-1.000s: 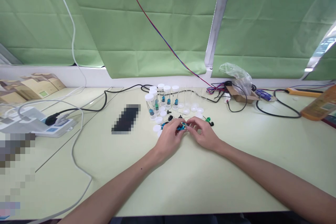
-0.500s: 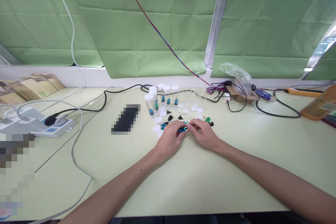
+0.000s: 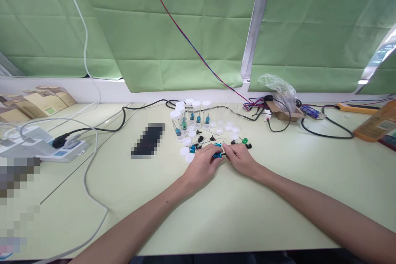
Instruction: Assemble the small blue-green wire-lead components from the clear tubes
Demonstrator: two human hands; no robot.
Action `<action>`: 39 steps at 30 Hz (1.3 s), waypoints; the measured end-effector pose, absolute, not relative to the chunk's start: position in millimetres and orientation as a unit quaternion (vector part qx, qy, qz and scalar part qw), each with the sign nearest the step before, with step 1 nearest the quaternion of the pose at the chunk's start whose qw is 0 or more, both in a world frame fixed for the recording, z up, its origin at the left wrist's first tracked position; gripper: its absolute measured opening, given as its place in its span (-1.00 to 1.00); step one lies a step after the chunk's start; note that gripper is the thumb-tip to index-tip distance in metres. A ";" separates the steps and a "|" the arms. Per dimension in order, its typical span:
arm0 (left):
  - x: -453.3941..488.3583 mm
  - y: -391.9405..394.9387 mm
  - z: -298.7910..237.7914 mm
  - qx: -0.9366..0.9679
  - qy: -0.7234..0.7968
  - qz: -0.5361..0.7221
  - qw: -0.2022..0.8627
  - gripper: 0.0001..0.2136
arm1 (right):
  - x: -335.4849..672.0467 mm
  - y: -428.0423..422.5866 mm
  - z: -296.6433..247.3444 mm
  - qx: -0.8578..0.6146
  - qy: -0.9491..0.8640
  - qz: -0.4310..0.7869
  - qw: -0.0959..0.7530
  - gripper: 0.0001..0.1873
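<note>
My left hand (image 3: pixel 206 162) is closed round a small blue fitting (image 3: pixel 218 154), which shows between thumb and fingers. From its right end a short dark piece sticks out toward my right hand (image 3: pixel 239 157), whose thumb and fingertips pinch together there; what exactly they grip is mostly hidden. Just beyond my fingers lie another blue part (image 3: pixel 192 148), a green part (image 3: pixel 245 141) and several small black parts (image 3: pixel 212 138). Behind them stand several clear tubes with white caps (image 3: pixel 206 115), blue or green pieces inside. Loose white caps (image 3: pixel 187 142) lie around.
A blurred black rectangle (image 3: pixel 148 140) lies left of the parts. Farther left are a white power strip (image 3: pixel 66 152), cables and cardboard boxes (image 3: pixel 46 103). At the right back sit a small carton (image 3: pixel 286 113) with a plastic bag, a blue module (image 3: pixel 312 112) and an orange bottle (image 3: pixel 377 123).
Both hands have shifted slightly right and toward me, along with the blue fitting. A black part near the loose caps, earlier mostly covered by my right hand, now shows more.
</note>
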State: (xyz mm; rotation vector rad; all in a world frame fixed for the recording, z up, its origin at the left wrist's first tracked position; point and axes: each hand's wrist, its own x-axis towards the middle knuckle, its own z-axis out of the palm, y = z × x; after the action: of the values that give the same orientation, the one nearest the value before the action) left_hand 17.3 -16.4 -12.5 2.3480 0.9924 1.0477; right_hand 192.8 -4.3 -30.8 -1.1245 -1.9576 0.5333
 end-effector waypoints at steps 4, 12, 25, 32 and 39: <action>16.6 -14.6 -11.7 0.834 0.355 0.382 0.181 -0.86 | 192.5 -6.0 -28.9 -0.434 -0.774 0.210 0.409 -0.44; 11.8 -6.7 -12.5 0.810 0.390 0.407 0.158 -0.86 | 192.4 -11.2 -26.5 -0.397 -0.756 0.242 0.461 -0.76; 13.6 -10.1 -10.7 0.821 0.387 0.389 0.159 -0.89 | 194.9 -9.4 -25.5 -0.391 -0.764 0.260 0.443 -0.82; 14.7 -11.7 -11.5 0.825 0.376 0.391 0.156 -0.88 | 194.8 -9.1 -25.3 -0.397 -0.766 0.266 0.430 -0.73; 15.6 -13.5 -14.2 0.820 0.371 0.398 0.179 -0.86 | 194.9 -6.2 -30.3 -0.408 -0.768 0.240 0.432 -0.62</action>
State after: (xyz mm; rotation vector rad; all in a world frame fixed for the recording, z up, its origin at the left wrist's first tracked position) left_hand 15.6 -13.5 -14.2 2.3180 1.0499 1.1242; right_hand 194.9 -6.2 -30.3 -1.0181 -1.9140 0.5976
